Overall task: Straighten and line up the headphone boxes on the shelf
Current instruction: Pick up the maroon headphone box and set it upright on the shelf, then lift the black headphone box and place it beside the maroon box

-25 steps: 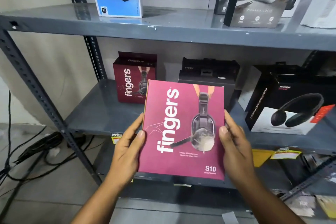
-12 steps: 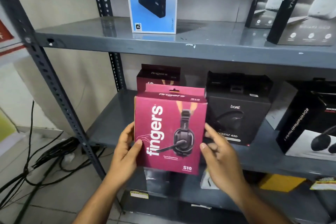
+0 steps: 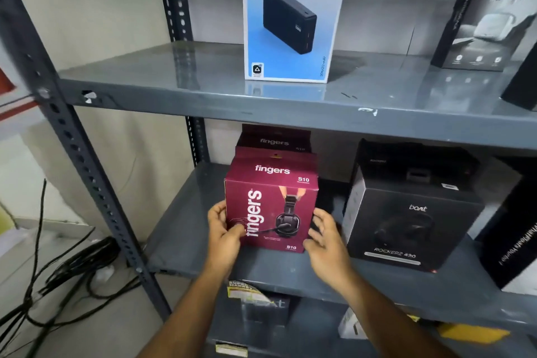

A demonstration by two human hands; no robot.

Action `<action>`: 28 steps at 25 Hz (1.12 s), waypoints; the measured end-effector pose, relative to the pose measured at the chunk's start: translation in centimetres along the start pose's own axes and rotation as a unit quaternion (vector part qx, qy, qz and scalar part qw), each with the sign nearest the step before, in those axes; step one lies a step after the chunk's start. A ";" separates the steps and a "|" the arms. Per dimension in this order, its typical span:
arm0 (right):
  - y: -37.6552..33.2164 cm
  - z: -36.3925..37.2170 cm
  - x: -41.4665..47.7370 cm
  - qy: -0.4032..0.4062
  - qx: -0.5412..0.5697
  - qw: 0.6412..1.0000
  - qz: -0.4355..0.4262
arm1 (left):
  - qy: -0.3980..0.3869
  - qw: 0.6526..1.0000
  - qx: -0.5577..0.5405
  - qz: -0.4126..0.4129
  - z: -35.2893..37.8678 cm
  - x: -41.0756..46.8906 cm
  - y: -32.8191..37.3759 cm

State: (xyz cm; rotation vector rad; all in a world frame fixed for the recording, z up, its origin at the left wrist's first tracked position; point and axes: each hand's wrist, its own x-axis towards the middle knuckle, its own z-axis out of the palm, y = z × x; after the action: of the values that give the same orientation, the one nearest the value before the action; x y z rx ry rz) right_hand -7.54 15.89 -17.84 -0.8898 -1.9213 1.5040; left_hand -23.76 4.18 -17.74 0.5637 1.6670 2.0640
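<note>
The maroon "fingers" headphone box stands upright on the middle shelf, face forward, directly in front of a second maroon box of the same brand — most likely set there so the two make one front-to-back file. Its front face sits roughly in the same line as the black boat box just to the right, with a gap between them; whether it is fully squared to the shelf edge I cannot tell.

The left hand grips the box's lower left corner, fingers wrapped round the side and thumb pressed on the front face. The right hand is at the lower right edge, fingers loosely spread and curved; they look to be touching or only just off the cardboard, so this hand seems to steady rather than clamp. Holding both lower corners would let the person nudge the base square.

Farther right stands another black box, turned at an angle, which still looks to need straightening. On the shelf above stands a blue-and-white power bank box.
</note>
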 end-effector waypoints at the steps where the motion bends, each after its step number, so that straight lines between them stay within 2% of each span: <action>1: 0.0 0.1 0.4 0.006 0.001 1.000 0.001 | 0.006 1.000 0.001 0.002 0.1 0.3 -0.2; 9: -0.5 1.1 1.5 0.005 -0.018 1.000 -0.012 | 0.018 1.000 -0.016 0.013 0.3 1.2 -0.3; 12: 1.4 0.8 -0.4 0.037 -0.025 0.999 -0.019 | 0.122 0.992 0.030 0.014 0.8 -1.3 -0.7; 13: 2.7 0.2 -1.7 0.068 -0.022 0.997 -0.028 | 0.164 0.983 0.072 0.027 0.8 -3.1 -1.8; 14: 4.0 -0.8 -3.3 0.113 -0.020 0.993 -0.041 | 0.172 0.978 0.109 0.055 1.1 -5.2 -3.1; 15: 4.8 -2.1 -5.0 0.168 -0.014 0.985 -0.044 | 0.149 0.976 0.133 0.084 1.6 -7.6 -4.4; 17: 6.2 -6.3 -6.5 0.287 0.007 0.957 -0.035 | 0.051 0.980 0.150 0.120 3.8 -11.4 -6.1; 19: 6.3 -11.6 -6.3 0.393 0.006 0.919 -0.022 | -0.068 0.979 0.161 0.108 7.2 -12.8 -5.9; 20: 5.6 -14.1 -5.9 0.410 0.000 0.912 -0.014 | -0.108 0.976 0.158 0.102 9.3 -12.5 -5.3; 22: 3.8 -18.1 -4.8 0.383 -0.015 0.924 -0.003 | -0.141 0.975 0.156 0.073 13.6 -10.3 -3.8; 25: 2.0 -20.1 -3.1 0.276 0.024 0.961 -0.006 | -0.136 0.986 0.077 -0.049 18.8 -6.8 -1.7; 28: 3.5 -21.6 -1.7 0.204 0.034 0.978 0.015 | -0.137 0.986 0.033 -0.085 21.0 -6.3 -1.7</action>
State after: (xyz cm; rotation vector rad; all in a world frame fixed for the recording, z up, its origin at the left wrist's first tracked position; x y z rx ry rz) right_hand 10.39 28.50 -16.23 -1.1041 -1.5555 1.2743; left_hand -6.75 17.87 -15.55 0.6698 1.5669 1.7301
